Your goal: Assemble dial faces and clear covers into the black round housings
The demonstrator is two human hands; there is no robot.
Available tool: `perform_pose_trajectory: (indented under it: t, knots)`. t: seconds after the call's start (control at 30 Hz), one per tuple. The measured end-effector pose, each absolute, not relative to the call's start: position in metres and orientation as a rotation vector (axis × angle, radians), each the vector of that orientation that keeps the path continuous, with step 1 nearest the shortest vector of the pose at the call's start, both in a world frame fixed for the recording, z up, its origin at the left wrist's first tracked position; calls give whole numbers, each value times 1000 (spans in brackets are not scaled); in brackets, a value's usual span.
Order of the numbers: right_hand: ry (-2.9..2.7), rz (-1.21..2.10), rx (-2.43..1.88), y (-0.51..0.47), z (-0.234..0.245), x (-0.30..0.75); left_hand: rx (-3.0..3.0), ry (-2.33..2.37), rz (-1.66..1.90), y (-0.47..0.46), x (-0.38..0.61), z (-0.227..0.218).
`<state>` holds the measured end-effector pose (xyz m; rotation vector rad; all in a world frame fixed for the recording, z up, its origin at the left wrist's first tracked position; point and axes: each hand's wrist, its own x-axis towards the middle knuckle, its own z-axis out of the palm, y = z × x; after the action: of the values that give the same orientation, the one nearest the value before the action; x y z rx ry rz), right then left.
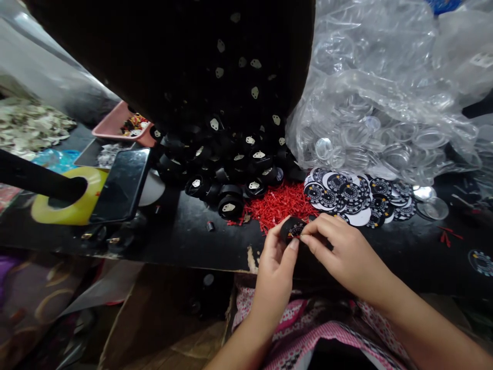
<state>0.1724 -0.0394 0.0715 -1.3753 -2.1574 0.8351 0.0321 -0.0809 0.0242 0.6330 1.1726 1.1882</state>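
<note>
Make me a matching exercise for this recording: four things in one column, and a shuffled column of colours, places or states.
Things:
1. black cup
2. tape roll
3. pile of thin sticks
4. printed discs

Descriptions:
A. red
B. on the table, just in front of the clear plastic bag
C. held in the left hand
D. yellow, beside the phone

Pairs: 1-C, 2-D, 3-A, 4-B

Assembly workshop, judging by bulk parts on black tabletop: heap of thin red plastic pieces just beyond left hand, pile of round black-and-white printed dials beyond right hand, transparent plastic bag farther out.
</note>
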Motion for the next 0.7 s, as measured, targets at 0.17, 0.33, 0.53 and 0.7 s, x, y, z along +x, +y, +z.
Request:
perform_pose_trajectory:
  t: [0.17,0.33,0.53,0.7]
  knots:
    - [-2094,943,-1391,-41,76,173,714,1267,1167,-79,28,35]
    - [-2082,962,-1343,-44,75,173,775,1337,1200,-80,27,41]
    - [-2010,922,-1340,-51,72,170,875,1362,1256,-86,28,41]
    - [-1966,1027,-1369,-52,76,169,1000,1434,1303,-91,25,41]
